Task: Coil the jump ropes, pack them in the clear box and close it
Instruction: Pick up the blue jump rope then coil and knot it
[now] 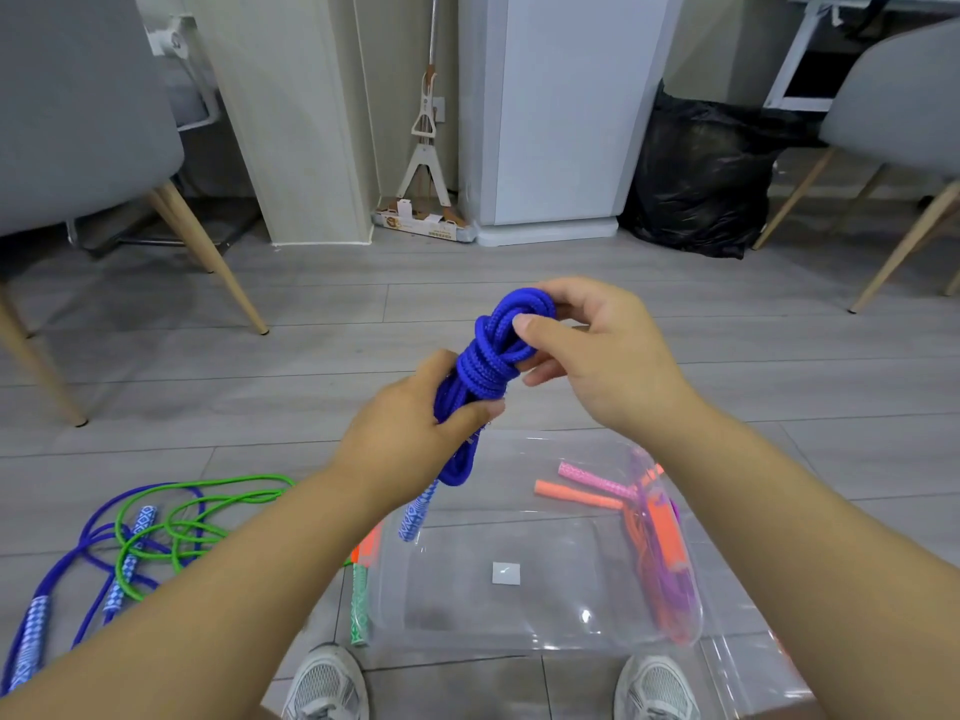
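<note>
A coiled blue jump rope [485, 366] is held above the clear box [519, 636] on the floor. My left hand [410, 423] grips the lower part of the bundle, and a blue patterned handle [418, 511] hangs below it. My right hand [587, 350] pinches the top loop of the coil. Inside the box on its right side lie an orange rope [660, 543] and a pink-handled rope [597, 480]. A loose blue rope [67, 579] and a green rope [192, 517] sprawl tangled on the floor at the left.
A green handle [359, 605] and an orange piece [369, 548] lie beside the box's left wall. The clear lid [753, 678] lies at the lower right. My shoes [327, 683] stand in front of the box. Grey chairs [78, 122] flank the floor; a black bag [701, 179] stands behind.
</note>
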### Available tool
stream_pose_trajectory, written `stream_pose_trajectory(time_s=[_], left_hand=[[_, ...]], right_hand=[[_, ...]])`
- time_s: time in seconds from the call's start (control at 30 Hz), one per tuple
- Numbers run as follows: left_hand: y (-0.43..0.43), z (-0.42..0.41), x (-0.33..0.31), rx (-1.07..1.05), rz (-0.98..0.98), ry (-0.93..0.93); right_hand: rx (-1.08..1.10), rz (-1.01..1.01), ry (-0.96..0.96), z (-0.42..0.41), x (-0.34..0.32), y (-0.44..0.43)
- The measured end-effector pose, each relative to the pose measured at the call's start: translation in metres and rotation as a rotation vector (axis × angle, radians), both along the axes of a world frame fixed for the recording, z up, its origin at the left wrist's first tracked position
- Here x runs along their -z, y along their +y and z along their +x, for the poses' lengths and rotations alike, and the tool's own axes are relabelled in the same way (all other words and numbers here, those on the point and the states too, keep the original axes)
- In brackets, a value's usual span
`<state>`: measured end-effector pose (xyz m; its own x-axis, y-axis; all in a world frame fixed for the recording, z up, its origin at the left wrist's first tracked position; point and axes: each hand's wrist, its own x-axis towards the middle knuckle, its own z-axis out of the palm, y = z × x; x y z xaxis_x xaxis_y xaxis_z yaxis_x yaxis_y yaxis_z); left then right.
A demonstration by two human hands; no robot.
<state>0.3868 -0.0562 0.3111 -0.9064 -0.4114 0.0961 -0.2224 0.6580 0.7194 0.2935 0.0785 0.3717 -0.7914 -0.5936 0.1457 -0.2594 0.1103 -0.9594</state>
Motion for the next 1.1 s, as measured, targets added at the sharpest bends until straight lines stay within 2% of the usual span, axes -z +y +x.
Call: stream_pose_trajectory(time_s=[0.13, 0.23, 0.37, 0.47, 0.67, 0.8, 0.97, 1.1], left_hand=[[-0.015, 0.002, 0.011, 0.199, 0.168, -0.057], [-0.019, 0.003, 0.018, 0.262, 0.267, -0.062], [-0.024, 0.006, 0.025, 0.259, 0.092, -0.101], [-0.032, 0.007, 0.027, 0.23, 0.009, -0.121], [-0.046, 0.01, 0.03, 0.227, -0.017, -0.127], [-0.047, 0.007, 0.03, 0.166, 0.021, -0.071], [-0.036, -0.002, 0.034, 0.14, -0.221, -0.224], [-0.03, -0.001, 0.032, 0.168, -0.219, -0.192]], right_hand=[[-0.012, -0.079, -0.03, -0.005, 0.01, 0.007], [0.017, -0.133, -0.074, -0.011, 0.018, 0.013], [0.115, -0.166, -0.133, -0.023, 0.026, 0.025], [0.143, -0.097, -0.167, -0.031, 0.035, 0.036], [0.061, 0.276, 0.021, -0.038, 0.052, 0.057], [0.029, 0.474, 0.257, -0.04, 0.057, 0.064], [0.031, 0.684, 0.529, -0.042, 0.067, 0.064], [0.038, 0.778, 0.612, -0.044, 0.071, 0.07]])
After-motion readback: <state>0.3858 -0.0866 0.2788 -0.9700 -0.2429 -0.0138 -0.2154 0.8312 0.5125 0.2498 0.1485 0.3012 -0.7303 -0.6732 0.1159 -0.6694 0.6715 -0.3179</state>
